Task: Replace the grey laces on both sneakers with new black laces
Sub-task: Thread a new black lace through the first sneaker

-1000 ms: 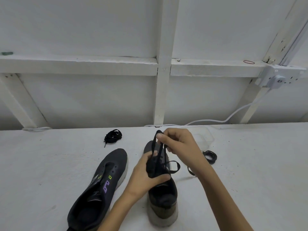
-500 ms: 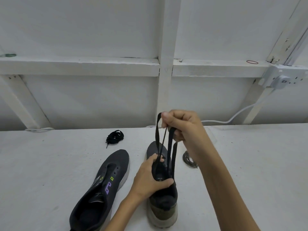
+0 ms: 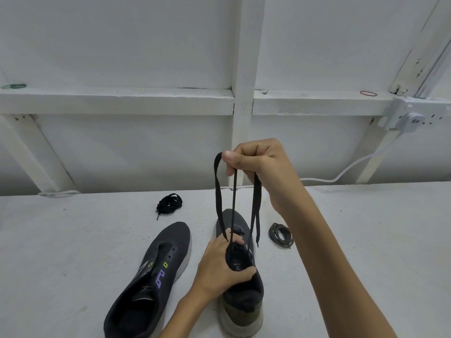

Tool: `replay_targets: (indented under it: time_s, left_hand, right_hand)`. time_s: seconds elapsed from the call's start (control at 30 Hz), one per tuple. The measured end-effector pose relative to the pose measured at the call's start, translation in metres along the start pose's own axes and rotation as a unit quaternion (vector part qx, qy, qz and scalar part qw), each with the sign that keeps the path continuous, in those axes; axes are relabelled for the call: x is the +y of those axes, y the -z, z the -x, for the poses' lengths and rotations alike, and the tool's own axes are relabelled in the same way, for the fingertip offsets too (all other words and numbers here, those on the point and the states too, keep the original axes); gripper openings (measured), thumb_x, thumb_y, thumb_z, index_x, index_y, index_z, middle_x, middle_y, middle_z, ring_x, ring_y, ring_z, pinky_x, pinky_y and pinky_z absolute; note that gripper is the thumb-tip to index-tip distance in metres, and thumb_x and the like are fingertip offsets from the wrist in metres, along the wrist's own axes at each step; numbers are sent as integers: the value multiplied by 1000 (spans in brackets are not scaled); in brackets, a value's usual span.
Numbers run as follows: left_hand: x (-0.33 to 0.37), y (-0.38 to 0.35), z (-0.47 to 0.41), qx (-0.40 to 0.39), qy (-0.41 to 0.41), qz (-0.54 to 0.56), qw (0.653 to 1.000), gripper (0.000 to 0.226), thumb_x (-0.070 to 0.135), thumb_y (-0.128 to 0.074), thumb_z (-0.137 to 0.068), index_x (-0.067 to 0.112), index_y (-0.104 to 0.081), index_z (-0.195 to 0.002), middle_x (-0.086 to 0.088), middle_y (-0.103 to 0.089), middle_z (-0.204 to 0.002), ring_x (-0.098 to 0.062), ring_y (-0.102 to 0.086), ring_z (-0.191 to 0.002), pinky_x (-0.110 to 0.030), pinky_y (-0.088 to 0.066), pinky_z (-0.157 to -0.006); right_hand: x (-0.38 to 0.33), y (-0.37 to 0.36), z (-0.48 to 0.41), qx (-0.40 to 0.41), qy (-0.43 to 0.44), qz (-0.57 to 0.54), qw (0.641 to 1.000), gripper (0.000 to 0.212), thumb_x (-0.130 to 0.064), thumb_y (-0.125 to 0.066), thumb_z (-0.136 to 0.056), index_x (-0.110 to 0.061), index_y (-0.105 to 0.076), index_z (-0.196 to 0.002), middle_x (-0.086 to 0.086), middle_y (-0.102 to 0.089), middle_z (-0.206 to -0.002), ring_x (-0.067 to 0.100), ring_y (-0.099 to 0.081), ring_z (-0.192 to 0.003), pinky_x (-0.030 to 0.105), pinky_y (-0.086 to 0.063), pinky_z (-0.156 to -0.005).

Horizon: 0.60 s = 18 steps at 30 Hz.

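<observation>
Two hands work one dark grey mesh sneaker (image 3: pixel 246 298) on the white counter (image 3: pixel 366 240). The left hand (image 3: pixel 219 267) curls round its tongue, pinning it down. Directly above, the right hand (image 3: pixel 258 162) pinches the flat black lace (image 3: pixel 216 191), whose strands run near-vertical down to the eyelets beneath.

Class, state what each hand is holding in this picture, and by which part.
The right hand pinches the black lace partway along, ends dangling. The left hand grips the upright sneaker around its tongue area.
</observation>
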<state>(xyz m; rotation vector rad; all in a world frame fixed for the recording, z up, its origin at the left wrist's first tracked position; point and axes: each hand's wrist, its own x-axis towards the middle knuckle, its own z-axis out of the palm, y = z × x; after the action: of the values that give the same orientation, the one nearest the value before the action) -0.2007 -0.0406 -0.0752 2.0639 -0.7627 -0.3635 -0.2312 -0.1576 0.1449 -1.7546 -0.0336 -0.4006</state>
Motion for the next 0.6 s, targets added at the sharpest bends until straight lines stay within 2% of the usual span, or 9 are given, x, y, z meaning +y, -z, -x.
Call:
replay_targets:
  time_s: [0.07, 0.2, 0.27, 0.4, 0.53, 0.6]
  left_hand:
    - [-1, 0, 0, 3, -9, -7, 1000, 46, 61, -68, -59, 52, -45, -98, 26, -49, -120, 5, -34, -125, -24, -36, -102]
    - [-1, -1, -1, 7, -28, -15, 999, 46, 59, -70, -60, 53, -44, -97, 25, -49, -124, 1, -32, -131, -30, -36, -105]
    - [-1, -1, -2, 8, -35, -19, 999, 46, 59, -70, -60, 51, -44, -98, 27, -48, -124, -1, -35, -128, -29, -37, -102]
    - [-2, 1, -1, 5, -46, -11, 999, 47, 57, -69, -61, 46, -46, -100, 30, -48, -115, 9, -33, -121, -14, -30, -95]
    - [-2, 3, -2, -1, -52, -14, 999, 49, 61, -69, -64, 44, -48, -104, 28, -48, -117, 5, -36, -119, -17, -33, -94]
    - [-2, 5, -1, -13, -59, -37, 998, 52, 67, -64, -67, 45, -48, -111, 27, -46, -121, 2, -35, -124, -20, -32, -99]
  right_hand:
    - [-2, 1, -2, 2, 17, 25, 1000, 27, -7, -66, -89, -1, -64, -63, -14, -47, -37, -1, -48, -39, 4, -35, -48]
    - [-4, 2, -4, 6, 28, 44, 999, 24, -7, -67, -88, 4, -66, -66, -14, -46, -36, -2, -48, -39, 4, -35, -46]
    - [-6, 2, -5, 13, 23, 33, 999, 23, -6, -67, -88, 4, -66, -67, -14, -45, -35, -1, -48, -37, 4, -35, -45]
    - [-9, 2, -8, 14, 31, 34, 999, 25, -7, -67, -88, 0, -65, -64, -14, -45, -35, 0, -47, -38, 5, -35, -46]
    - [-7, 0, -11, 4, 36, 61, 997, 27, -11, -68, -88, 0, -66, -64, -14, -46, -37, 3, -39, -36, 7, -29, -45]
    - [-6, 1, -11, -7, 35, 77, 996, 27, -12, -69, -89, -2, -66, -64, -14, -46, -38, 2, -39, -37, 7, -28, -45]
